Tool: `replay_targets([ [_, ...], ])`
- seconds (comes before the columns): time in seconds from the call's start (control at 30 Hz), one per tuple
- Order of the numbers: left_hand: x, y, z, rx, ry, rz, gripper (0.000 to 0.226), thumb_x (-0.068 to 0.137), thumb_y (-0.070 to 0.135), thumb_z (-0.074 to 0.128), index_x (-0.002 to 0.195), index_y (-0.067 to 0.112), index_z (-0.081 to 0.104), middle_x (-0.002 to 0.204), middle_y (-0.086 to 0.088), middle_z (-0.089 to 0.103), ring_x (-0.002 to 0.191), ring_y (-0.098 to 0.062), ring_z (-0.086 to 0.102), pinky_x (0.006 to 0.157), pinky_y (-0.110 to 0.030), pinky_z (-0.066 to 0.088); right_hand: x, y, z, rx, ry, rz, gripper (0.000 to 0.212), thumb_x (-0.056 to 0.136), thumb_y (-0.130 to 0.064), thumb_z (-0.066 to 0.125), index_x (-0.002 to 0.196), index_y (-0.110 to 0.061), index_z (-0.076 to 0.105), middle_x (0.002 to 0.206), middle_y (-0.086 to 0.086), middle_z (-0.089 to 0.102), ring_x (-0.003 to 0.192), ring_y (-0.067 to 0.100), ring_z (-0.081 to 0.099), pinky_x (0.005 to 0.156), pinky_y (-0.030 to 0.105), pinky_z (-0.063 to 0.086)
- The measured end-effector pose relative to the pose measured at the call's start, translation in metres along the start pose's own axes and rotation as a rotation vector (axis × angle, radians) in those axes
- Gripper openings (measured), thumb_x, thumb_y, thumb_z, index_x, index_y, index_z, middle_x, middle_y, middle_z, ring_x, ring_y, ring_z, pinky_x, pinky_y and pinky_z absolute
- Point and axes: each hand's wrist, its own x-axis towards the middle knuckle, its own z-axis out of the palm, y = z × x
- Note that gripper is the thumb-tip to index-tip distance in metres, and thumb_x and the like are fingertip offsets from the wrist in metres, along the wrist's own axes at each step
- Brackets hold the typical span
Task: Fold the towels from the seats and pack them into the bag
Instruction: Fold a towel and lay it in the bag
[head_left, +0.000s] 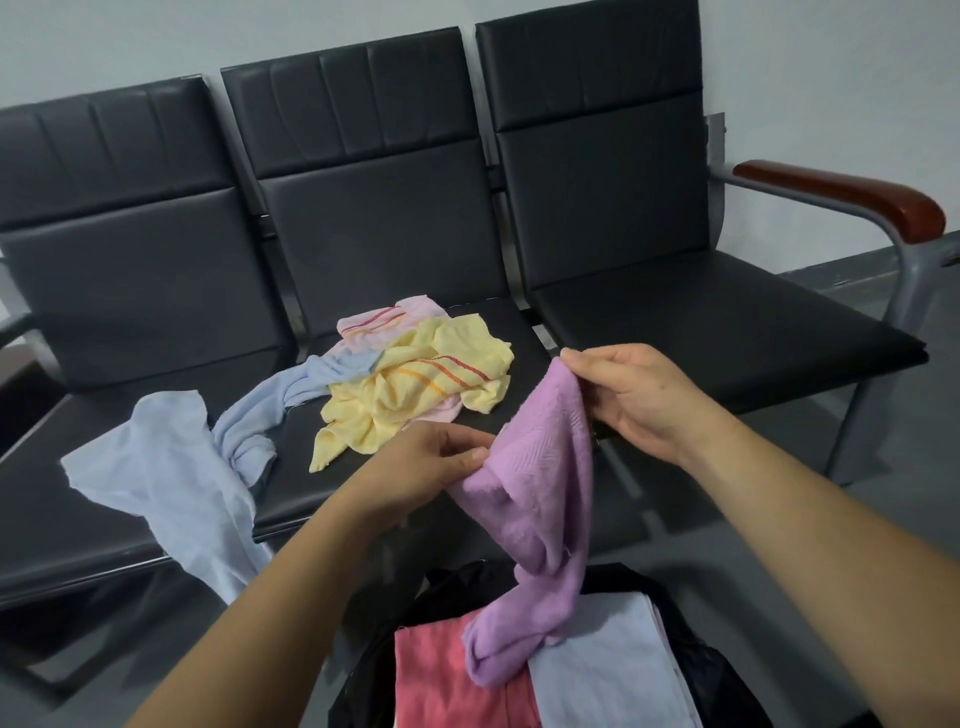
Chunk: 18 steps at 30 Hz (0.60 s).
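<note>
A purple towel (540, 493) hangs between my hands, in front of the middle seat. My right hand (631, 397) pinches its upper corner. My left hand (441, 457) grips its edge lower down. Its loose end droops onto the open black bag (696, 670) below. Inside the bag lie a folded red towel (441, 675) and a folded pale blue towel (608, 675). On the middle seat (519, 358) a crumpled yellow towel (415, 395) lies over a pink striped towel (384, 322). A twisted light blue towel (171, 467) drapes across the left seat's front edge.
Three black padded seats form a bench against a grey wall. The right seat (717, 332) holds nothing. A red-brown armrest (852, 195) sits on a grey metal frame at the far right. Grey floor shows below the bench.
</note>
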Motion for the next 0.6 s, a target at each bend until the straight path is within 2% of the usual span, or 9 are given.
replay_targets([
  [0.07,0.0,0.002,-0.003,-0.002,0.08,-0.017,0.021,0.103,0.024,0.059,0.108,0.028,0.079,0.105,0.012,0.077,0.105,-0.012,0.069,0.103,-0.039,0.053,0.001,0.003,-0.002,-0.145,-0.002,-0.028,0.022,0.098,-0.018,0.065,0.095,0.0,0.078,0.096,0.014,0.076,0.094,0.022,0.07,0.09,0.035,0.058],
  [0.13,-0.001,0.001,-0.002,-0.116,0.115,0.003,0.02,0.099,0.04,0.063,0.108,0.03,0.078,0.111,0.01,0.075,0.11,-0.014,0.068,0.106,-0.044,0.051,0.0,0.006,0.0,-0.259,-0.029,-0.054,0.017,0.096,-0.017,0.069,0.086,-0.01,0.081,0.092,0.008,0.078,0.089,0.017,0.071,0.085,0.034,0.057],
  [0.2,-0.002,-0.003,0.001,-0.2,0.127,0.063,0.046,0.084,0.059,0.068,0.125,0.039,0.068,0.129,0.019,0.066,0.124,-0.005,0.06,0.113,-0.041,0.045,-0.001,0.007,0.003,-0.338,-0.077,-0.086,0.012,0.092,-0.013,0.072,0.083,-0.012,0.081,0.086,0.001,0.078,0.086,0.01,0.07,0.084,0.028,0.054],
  [0.27,-0.002,0.0,0.005,-0.256,0.048,0.149,0.066,0.084,0.05,0.072,0.145,0.038,0.051,0.146,0.022,0.053,0.136,0.003,0.048,0.117,-0.032,0.04,-0.003,0.007,0.007,-0.458,-0.146,-0.119,0.009,0.09,-0.01,0.075,0.083,-0.014,0.08,0.082,-0.002,0.077,0.083,0.005,0.068,0.081,0.022,0.052],
  [0.33,-0.001,0.004,0.011,-0.267,-0.086,0.217,0.065,0.093,0.029,0.071,0.151,0.024,0.044,0.149,0.011,0.055,0.139,-0.006,0.048,0.115,-0.031,0.042,-0.003,0.007,0.011,-0.583,-0.218,-0.125,0.012,0.088,-0.012,0.078,0.083,-0.022,0.08,0.084,-0.003,0.077,0.084,0.007,0.07,0.08,0.024,0.054],
  [0.4,-0.001,0.007,0.014,-0.23,-0.091,0.229,0.049,0.092,0.025,0.07,0.139,0.018,0.059,0.133,0.0,0.067,0.127,-0.016,0.061,0.109,-0.037,0.049,-0.002,0.009,0.013,-0.615,-0.244,-0.109,0.01,0.09,-0.016,0.076,0.087,-0.025,0.081,0.091,0.003,0.078,0.093,0.023,0.073,0.089,0.04,0.058],
  [0.47,-0.001,0.008,0.012,-0.134,0.013,0.217,0.034,0.087,0.036,0.074,0.116,0.019,0.073,0.112,-0.004,0.073,0.108,-0.021,0.069,0.099,-0.044,0.055,-0.001,0.009,0.012,-0.637,-0.25,-0.111,0.011,0.093,-0.017,0.073,0.09,-0.024,0.081,0.093,0.004,0.078,0.096,0.026,0.072,0.097,0.05,0.056],
  [0.53,-0.001,0.008,0.009,-0.014,0.074,0.207,0.029,0.086,0.044,0.075,0.1,0.019,0.074,0.1,-0.008,0.071,0.097,-0.025,0.068,0.09,-0.048,0.054,0.0,0.008,0.009,-0.699,-0.235,-0.137,0.009,0.092,-0.018,0.073,0.089,-0.022,0.081,0.09,0.001,0.078,0.095,0.022,0.072,0.097,0.052,0.055],
  [0.6,0.0,0.005,0.005,0.014,0.09,0.224,0.035,0.084,0.052,0.076,0.091,0.018,0.071,0.097,-0.011,0.067,0.094,-0.03,0.064,0.084,-0.048,0.054,-0.001,0.006,0.006,-0.75,-0.219,-0.149,0.006,0.09,-0.017,0.076,0.087,-0.021,0.079,0.084,-0.002,0.077,0.087,0.019,0.072,0.093,0.052,0.056],
])
